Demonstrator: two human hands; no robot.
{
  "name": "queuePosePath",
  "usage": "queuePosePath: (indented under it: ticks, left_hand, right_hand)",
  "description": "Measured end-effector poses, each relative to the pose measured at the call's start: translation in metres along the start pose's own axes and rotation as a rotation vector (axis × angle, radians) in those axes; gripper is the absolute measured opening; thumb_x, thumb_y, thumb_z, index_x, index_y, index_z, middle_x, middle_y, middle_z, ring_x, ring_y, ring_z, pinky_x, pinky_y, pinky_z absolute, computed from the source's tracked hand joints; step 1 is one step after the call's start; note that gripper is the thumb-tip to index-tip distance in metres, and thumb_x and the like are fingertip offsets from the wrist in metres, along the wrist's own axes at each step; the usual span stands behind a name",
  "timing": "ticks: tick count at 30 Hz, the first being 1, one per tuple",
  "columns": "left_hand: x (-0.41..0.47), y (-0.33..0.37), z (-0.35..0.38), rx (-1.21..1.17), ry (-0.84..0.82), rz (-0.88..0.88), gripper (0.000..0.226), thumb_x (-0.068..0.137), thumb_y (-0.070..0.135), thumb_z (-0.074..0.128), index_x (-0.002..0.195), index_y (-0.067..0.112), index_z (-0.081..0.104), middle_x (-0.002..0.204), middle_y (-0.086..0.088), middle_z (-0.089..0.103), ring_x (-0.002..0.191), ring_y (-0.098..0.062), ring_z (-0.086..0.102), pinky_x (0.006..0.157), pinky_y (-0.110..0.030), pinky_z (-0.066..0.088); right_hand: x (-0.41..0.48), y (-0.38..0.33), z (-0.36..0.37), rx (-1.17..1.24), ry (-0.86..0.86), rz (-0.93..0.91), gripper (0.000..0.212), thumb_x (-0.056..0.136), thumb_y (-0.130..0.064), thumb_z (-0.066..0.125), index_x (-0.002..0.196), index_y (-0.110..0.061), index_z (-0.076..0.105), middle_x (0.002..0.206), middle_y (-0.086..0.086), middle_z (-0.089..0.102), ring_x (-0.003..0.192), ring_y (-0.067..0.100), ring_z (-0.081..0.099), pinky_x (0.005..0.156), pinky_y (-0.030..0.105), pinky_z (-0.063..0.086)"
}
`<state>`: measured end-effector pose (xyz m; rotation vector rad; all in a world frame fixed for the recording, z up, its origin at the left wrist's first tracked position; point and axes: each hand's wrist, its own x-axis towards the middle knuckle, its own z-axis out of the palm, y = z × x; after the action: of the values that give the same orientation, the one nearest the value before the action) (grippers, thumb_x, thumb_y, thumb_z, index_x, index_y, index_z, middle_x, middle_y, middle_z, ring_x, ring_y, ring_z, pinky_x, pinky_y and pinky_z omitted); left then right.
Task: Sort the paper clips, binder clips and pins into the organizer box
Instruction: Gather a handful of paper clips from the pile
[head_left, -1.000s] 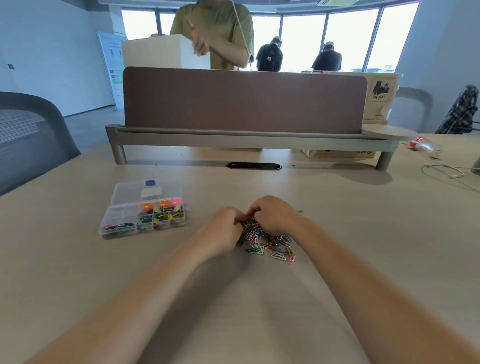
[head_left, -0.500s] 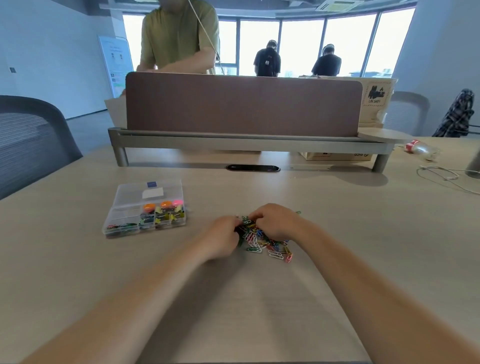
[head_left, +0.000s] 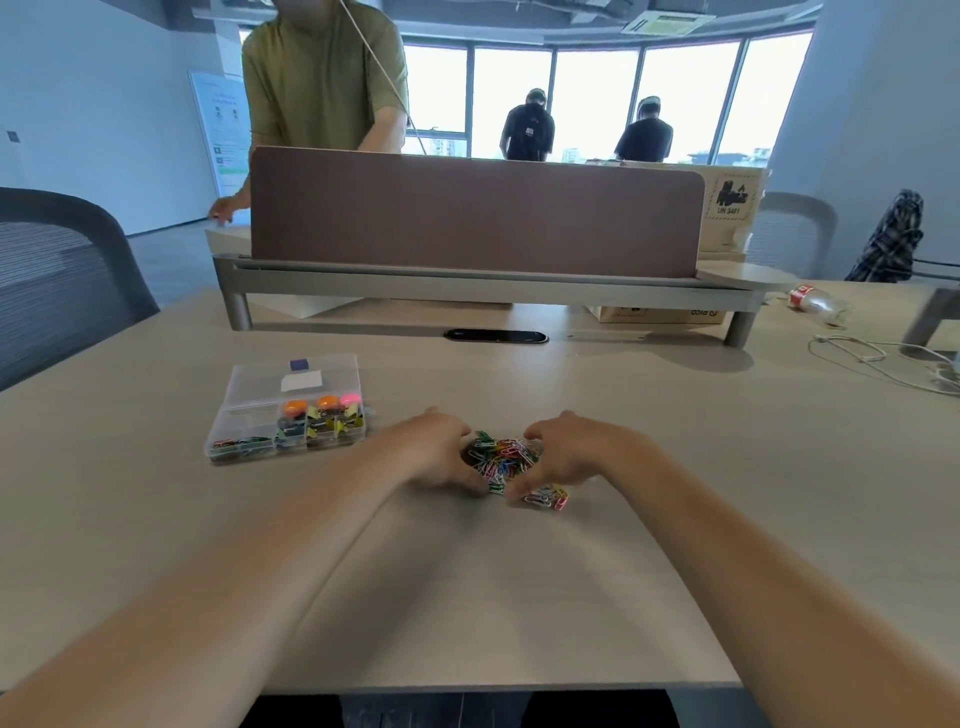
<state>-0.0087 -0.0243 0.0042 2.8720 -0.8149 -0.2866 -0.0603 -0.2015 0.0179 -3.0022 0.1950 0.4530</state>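
The left hand (head_left: 434, 453) and right hand (head_left: 581, 457) cup the heap of coloured paper clips (head_left: 501, 457) between them on the table (head_left: 519, 597), fingers curled round its sides, while the open organizer box (head_left: 249, 382) sits to the far left of the left hand.

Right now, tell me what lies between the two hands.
The head view shows a heap of coloured paper clips between the left hand and the right hand, which cup it from both sides.
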Motion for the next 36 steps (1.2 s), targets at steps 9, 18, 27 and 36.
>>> queuePosePath:
  ticks: [9,18,27,36]
  left_hand:
    - [0.017,0.009,0.002,-0.125,0.006,0.021,0.035,0.077,0.032,0.075,0.106,0.013,0.071,0.093,-0.009,0.071,0.084,-0.025,0.067,0.062,-0.027,0.046]
    - [0.019,0.009,0.007,-0.161,0.232,0.021,0.015,0.087,0.019,0.063,0.097,0.013,0.073,0.085,-0.009,0.067,0.076,-0.025,0.061,0.06,-0.028,0.042]
    - [0.016,0.012,-0.001,-0.288,0.266,0.06,0.016,0.084,0.012,0.061,0.093,0.012,0.074,0.072,-0.008,0.07,0.069,-0.025,0.068,0.068,-0.034,0.056]
    - [0.012,0.016,-0.007,-0.406,0.199,0.056,0.012,0.087,0.015,0.065,0.091,0.007,0.072,0.069,-0.012,0.071,0.055,-0.02,0.067,0.059,-0.029,0.055]
  right_hand:
    - [0.017,-0.021,0.005,0.095,0.125,-0.142,0.04,0.076,-0.033,0.077,0.112,-0.021,0.067,0.106,0.001,0.069,0.093,0.022,0.065,0.079,0.034,0.054]
    - [0.02,-0.02,0.008,0.097,0.352,-0.179,0.029,0.087,-0.013,0.06,0.113,-0.022,0.07,0.112,0.003,0.067,0.101,0.023,0.061,0.076,0.029,0.046]
    - [0.015,-0.015,-0.005,0.142,0.393,-0.18,0.021,0.091,-0.016,0.063,0.11,-0.018,0.073,0.106,0.002,0.069,0.078,0.016,0.06,0.069,0.027,0.047]
    - [0.01,-0.02,-0.009,0.123,0.36,-0.191,0.021,0.09,-0.016,0.063,0.108,-0.016,0.075,0.098,0.004,0.07,0.086,0.021,0.063,0.069,0.028,0.048]
